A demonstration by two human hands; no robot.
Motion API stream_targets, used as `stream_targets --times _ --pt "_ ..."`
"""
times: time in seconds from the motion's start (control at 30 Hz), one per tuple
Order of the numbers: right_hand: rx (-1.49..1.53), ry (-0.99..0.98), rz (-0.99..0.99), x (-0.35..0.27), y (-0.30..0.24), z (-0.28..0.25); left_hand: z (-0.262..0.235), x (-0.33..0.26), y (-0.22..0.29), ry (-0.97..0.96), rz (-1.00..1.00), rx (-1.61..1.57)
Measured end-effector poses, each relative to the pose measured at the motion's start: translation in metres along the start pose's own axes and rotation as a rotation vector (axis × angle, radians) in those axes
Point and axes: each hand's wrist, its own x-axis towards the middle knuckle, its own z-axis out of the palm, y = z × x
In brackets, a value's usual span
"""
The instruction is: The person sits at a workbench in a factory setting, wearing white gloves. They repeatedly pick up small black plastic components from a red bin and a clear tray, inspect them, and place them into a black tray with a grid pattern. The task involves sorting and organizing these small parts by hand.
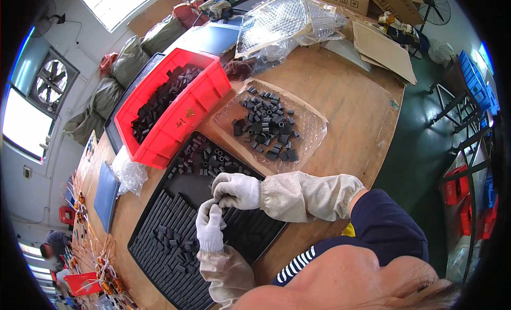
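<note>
- Two white-gloved hands, the left hand (210, 229) and the right hand (238, 191), meet at the fingertips above a shallow black rectangular tray (194, 190).
- Both look pinched; I cannot tell whether anything sits between the fingers.
- Short black tubular pieces (215, 160) lie loose at the tray's far end; slim black rows (165, 211) pack the near part.
- For careful handling, I'd pinch lightly and keep the loose beige cloth sleeves (226, 270) from dragging across the rows.

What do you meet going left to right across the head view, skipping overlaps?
Square-framed wall fan → narrow blue panel → white-gloved left hand → pile of short black tubes → cardboard sheet → black caged fan → blue crates
</note>
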Motion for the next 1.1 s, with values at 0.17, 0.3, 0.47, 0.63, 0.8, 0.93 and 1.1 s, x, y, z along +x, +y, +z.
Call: stream_targets --times 0.17,0.3,0.47,0.63,0.8,0.93,1.1 --pt "-0.019 0.037 -0.005 0.009 -0.007 -0.005 -0.008 0.001 0.01 0.055 0.05 0.151" --pt "-0.208 0.164 -0.019 0.018 -0.002 -0.017 -0.041 0.02 0.019 0.217 0.275 0.284" --pt "-0.256 0.246 0.02 0.014 0.001 -0.014 -0.078 0.034 0.048 0.463 0.417 0.707" --pt "-0.168 0.225 0.191 0.011 0.003 -0.011 -0.069 0.032 0.025 0.459 0.42 1.143" --pt "-0.144 0.236 0.199 0.009 0.001 -0.014 -0.049 0.04 0.012 0.296 0.253 1.408" --pt "-0.083 0.268 0.273 0.013 -0.005 -0.019 -0.049 0.039 0.003 0.3 0.233 1.491" --pt "-0.161 0.234 0.255 0.026 -0.02 -0.03 -0.038 0.03 0.0 0.392 0.327 0.982"
